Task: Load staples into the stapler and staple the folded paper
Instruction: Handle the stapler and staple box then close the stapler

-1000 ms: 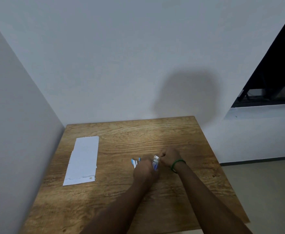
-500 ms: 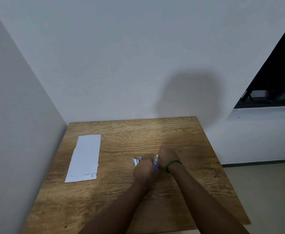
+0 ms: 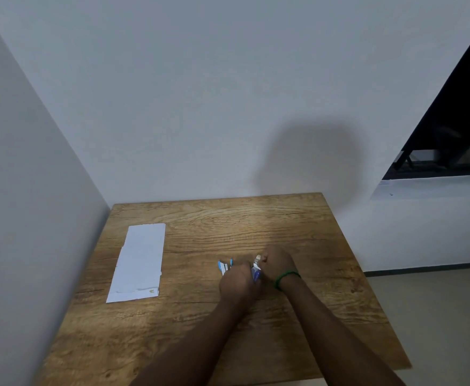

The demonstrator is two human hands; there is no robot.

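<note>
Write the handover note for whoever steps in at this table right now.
Left hand: closed around a small blue-and-white item, likely the stapler, near the middle of the wooden table.
Right hand: closed right next to it on the same item; green band on that wrist.
A blue-and-white piece, perhaps the staple box, pokes out left of the left hand.
Folded paper: flat at the table's far left, untouched, apart from both hands.
Done: cannot tell whether staples are in.
Left: finish loading, close the stapler, staple the paper.
</note>
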